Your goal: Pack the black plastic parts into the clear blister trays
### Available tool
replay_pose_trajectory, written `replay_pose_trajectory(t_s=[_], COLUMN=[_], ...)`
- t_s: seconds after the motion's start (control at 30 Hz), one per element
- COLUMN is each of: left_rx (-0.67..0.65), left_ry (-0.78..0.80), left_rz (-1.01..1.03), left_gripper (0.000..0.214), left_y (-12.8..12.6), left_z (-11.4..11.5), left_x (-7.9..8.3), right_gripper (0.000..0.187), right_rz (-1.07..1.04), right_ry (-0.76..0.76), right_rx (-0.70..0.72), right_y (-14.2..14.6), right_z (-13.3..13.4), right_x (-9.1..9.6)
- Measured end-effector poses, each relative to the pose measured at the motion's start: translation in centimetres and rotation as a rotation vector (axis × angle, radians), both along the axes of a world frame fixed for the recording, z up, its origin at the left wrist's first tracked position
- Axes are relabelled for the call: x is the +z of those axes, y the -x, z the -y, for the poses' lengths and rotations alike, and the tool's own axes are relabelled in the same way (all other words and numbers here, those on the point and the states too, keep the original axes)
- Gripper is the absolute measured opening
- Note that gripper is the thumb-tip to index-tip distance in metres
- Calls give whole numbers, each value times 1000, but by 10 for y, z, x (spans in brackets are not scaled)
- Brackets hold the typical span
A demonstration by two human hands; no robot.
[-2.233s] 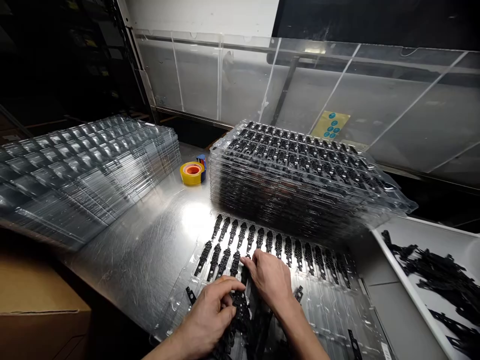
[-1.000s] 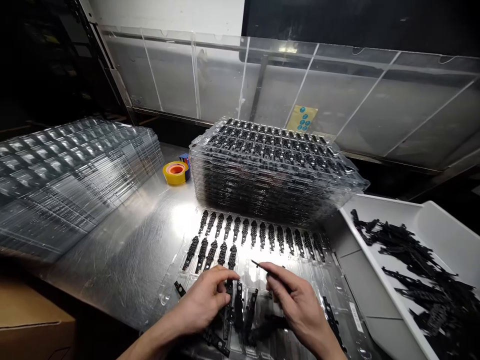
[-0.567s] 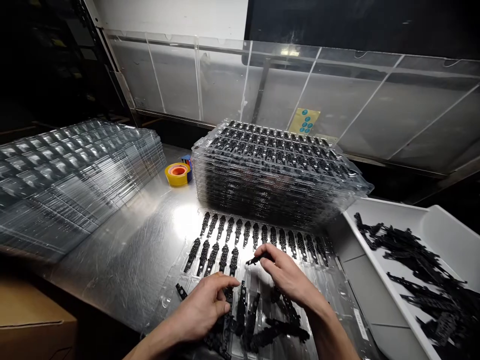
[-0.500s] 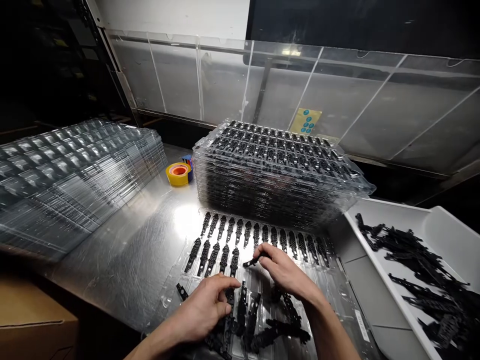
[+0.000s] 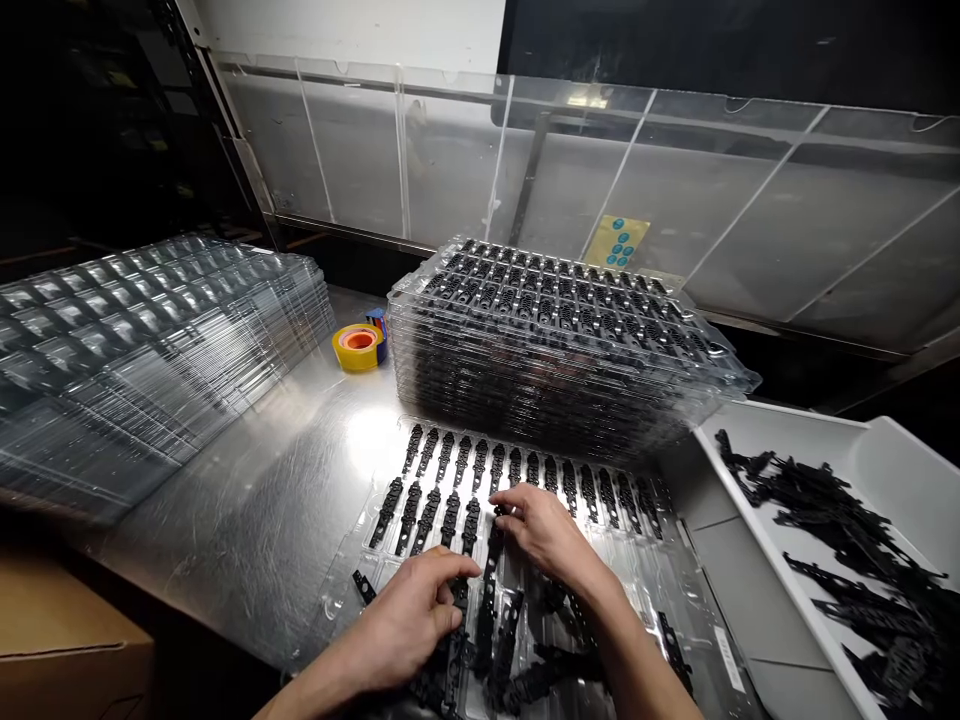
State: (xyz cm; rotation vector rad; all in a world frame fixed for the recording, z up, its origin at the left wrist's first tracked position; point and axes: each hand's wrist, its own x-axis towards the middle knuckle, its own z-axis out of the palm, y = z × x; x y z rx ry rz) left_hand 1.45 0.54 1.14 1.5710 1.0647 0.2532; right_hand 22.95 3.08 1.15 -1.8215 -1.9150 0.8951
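A clear plastic tray lies on the bench, with black plastic parts set in rows in its pockets. My right hand pinches one narrow black part by its upper end, at the end of the second row. That part stands in line with its neighbours, its lower end pointing towards me. My left hand hovers low over loose black parts on the near side of the tray. Its index finger and thumb are apart; the other fingers curl underneath, partly hidden. Another loose part lies left of this hand.
Behind the tray stands a tall stack of filled trays. Clear trays are stacked at left. Yellow tape sits between the stacks. A white bin of black parts stands at right, a cardboard box at lower left.
My right hand has moved slightly left and turned its black part from lying slanted to lining up with the row. My left hand has stayed in place.
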Motion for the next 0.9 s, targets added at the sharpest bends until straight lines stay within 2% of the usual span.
replay_pose_trajectory(t_s=[0.1,0.23,0.33,0.4,0.5,0.57,0.63,0.7,0.77,0.83,0.9], left_rx=[7,52,144,232,358,394,410,428,445,471,521], left_ry=[-8,14,65,100,120,120,99,59,25,12,5], left_rz=[10,46,155,275,425,470,496,516,519,496,468], left_gripper=[51,47,38,36,37,35,31,27,27,28,29], left_y=[0,1,3,2,-6,-14,-21,-23,-21,-17,-12], left_z=[1,1,-4,-9,-15,-16,-14,-13,-13,-15,-17], left_x=[0,3,7,9,10,9,9,8,8,7,4], right_gripper=[34,21,20,28,40,42,40,37,36,34,30], right_rz=[43,95,93,-36,-400,-578,-652,-645,-551,-390,-224], right_ry=[-58,-118,-144,-125,32,114,96,47,-6,-120,-299], right_rx=[-30,-72,-93,-146,-256,-322,-424,-531,-580,-583,-545], right_y=[7,13,10,7,10,17,22,22,14,2,-7], right_z=[2,6,19,35,64,79,88,92,94,94,93], right_x=[-7,-11,-2,6,13,11,4,0,-1,3,7])
